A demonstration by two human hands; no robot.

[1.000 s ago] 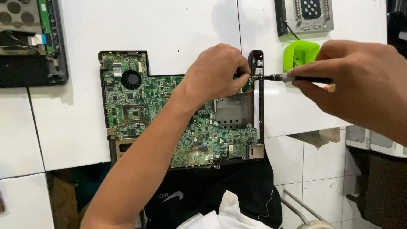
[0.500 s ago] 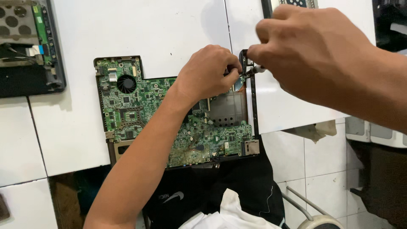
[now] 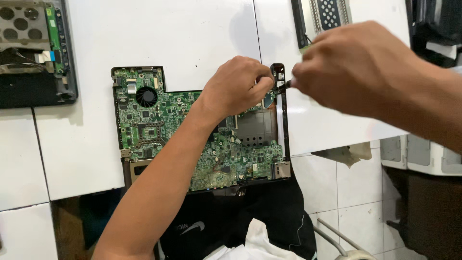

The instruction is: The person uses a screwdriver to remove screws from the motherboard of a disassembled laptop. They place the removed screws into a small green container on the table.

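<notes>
Two white panels form the worktop [image 3: 192, 33], a dark seam running between them, with white floor tiles [image 3: 332, 192] below its front edge. On the panels lies a green circuit board [image 3: 159, 130] with a round black fan, set in a black frame. The left hand [image 3: 236, 89] pinches the frame's upright corner bracket [image 3: 277, 72] at the board's far right. The right hand [image 3: 356, 72] is closed around a screwdriver [image 3: 284, 85] whose tip meets that bracket. A dismantled grey laptop shell [image 3: 33, 53] sits far left, and a perforated metal bracket [image 3: 329, 14] lies at the top.
</notes>
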